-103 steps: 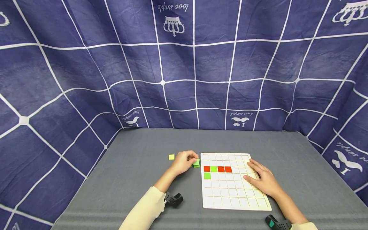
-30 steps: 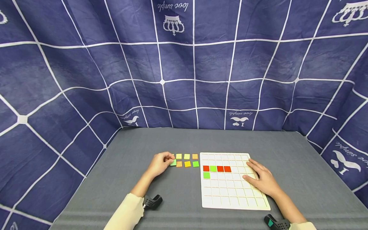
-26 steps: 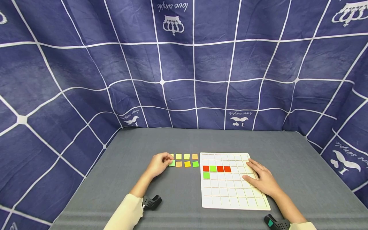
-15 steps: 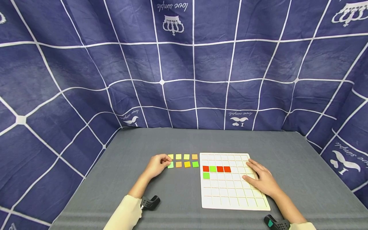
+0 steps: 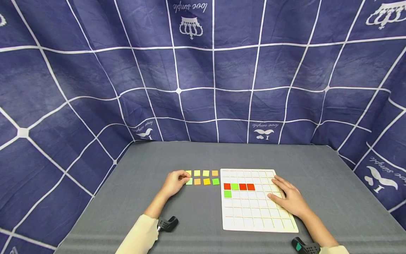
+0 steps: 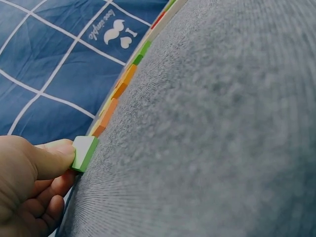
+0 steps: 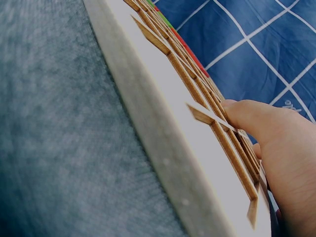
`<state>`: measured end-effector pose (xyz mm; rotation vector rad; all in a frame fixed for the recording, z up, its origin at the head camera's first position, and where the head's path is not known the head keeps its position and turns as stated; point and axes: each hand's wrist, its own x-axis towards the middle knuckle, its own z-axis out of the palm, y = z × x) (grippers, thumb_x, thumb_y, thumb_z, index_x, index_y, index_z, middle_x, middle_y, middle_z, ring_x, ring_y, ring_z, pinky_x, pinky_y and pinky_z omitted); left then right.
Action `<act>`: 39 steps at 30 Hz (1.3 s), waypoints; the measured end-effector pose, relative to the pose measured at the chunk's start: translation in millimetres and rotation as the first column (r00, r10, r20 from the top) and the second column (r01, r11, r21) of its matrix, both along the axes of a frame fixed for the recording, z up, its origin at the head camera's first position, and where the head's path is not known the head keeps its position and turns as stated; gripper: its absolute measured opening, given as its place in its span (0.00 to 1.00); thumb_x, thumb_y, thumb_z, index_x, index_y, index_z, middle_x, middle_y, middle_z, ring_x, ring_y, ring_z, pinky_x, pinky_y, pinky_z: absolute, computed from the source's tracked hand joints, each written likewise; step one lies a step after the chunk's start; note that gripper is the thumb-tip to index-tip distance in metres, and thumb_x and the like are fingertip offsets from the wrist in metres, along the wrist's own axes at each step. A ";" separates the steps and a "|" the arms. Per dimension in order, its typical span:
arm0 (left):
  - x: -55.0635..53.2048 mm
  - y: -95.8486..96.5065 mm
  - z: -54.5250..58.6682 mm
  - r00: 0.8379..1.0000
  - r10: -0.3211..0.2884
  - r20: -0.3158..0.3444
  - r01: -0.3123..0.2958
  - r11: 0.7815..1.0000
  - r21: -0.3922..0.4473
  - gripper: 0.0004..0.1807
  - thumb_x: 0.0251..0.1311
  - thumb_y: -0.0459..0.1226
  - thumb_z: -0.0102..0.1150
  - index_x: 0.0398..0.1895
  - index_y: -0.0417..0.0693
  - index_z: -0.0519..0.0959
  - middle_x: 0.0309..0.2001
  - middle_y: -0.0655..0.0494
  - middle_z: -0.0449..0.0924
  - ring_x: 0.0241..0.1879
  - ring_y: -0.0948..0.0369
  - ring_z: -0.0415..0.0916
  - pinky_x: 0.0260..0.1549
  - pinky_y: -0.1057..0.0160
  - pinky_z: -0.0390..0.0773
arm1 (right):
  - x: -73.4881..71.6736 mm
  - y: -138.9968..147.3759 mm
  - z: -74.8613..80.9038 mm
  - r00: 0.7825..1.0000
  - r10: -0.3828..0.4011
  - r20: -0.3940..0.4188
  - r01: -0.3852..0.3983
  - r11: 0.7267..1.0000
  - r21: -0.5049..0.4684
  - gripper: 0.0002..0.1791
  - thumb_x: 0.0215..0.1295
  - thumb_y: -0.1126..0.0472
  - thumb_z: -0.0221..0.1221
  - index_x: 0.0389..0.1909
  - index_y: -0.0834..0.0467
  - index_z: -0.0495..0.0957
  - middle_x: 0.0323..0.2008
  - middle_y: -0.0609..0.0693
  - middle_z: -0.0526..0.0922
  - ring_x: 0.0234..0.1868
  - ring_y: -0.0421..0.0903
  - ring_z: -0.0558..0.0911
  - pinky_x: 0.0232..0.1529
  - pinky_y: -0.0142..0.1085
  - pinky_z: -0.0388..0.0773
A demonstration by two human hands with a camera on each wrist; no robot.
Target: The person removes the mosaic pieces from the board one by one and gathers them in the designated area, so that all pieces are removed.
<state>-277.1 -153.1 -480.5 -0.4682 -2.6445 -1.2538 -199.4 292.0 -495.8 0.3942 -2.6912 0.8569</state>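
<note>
My left hand [image 5: 173, 182] pinches a small light green square tile [image 6: 86, 152] between thumb and finger, at the left end of the front row of loose tiles. In the left wrist view the tile is tilted a little, its thick green side showing. Beside it in the same row lie an orange tile [image 5: 197, 181], an amber tile [image 5: 207, 181] and a green tile [image 5: 215, 181]. My right hand [image 5: 292, 199] rests with spread, fairly straight fingers on the right edge of a white grid board [image 5: 258, 213]; in the right wrist view its thumb [image 7: 247, 116] lies on the board's ridges.
Behind the front row lies a second row with pale yellow tiles [image 5: 197, 173] and an orange tile [image 5: 215, 173]. The board bears several red and green tiles [image 5: 234, 186] near its left side. Grey cloth [image 5: 158, 158] covers the table; a blue checked curtain [image 5: 196, 77] hangs behind.
My left hand has carried the light green tile leftward from beside the board to the row's left end. Over the last second it shifts only slightly. My right hand stays put.
</note>
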 end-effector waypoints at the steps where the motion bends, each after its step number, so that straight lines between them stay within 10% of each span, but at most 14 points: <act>1: 0.4 0.5 0.1 1.000 0.004 -0.002 -0.004 1.000 0.002 0.03 0.55 0.29 0.67 0.30 0.44 0.84 0.29 0.58 0.83 0.28 0.65 0.76 0.30 0.65 0.75 | -0.1 0.1 -0.1 1.000 0.000 -0.002 0.000 1.000 0.001 0.36 0.57 0.50 0.67 0.63 0.66 0.72 0.65 0.65 0.68 0.64 0.68 0.65 0.57 0.64 0.57; 21: -2.1 1.4 4.1 1.000 0.007 -0.026 -0.008 1.000 -0.017 0.03 0.55 0.29 0.68 0.31 0.44 0.84 0.30 0.58 0.83 0.28 0.65 0.75 0.30 0.65 0.74 | -1.5 2.3 -5.4 1.000 0.000 0.010 0.000 1.000 0.003 0.37 0.58 0.48 0.67 0.63 0.66 0.71 0.65 0.65 0.67 0.65 0.69 0.64 0.57 0.65 0.56; 39: 1.4 48.4 12.3 0.987 -0.163 -0.018 0.163 0.986 0.046 0.02 0.57 0.28 0.65 0.33 0.40 0.84 0.31 0.54 0.82 0.25 0.64 0.77 0.24 0.68 0.77 | -0.8 1.2 -1.1 1.000 0.000 0.003 0.000 1.000 0.008 0.36 0.58 0.49 0.67 0.63 0.66 0.72 0.65 0.64 0.68 0.65 0.68 0.65 0.57 0.64 0.57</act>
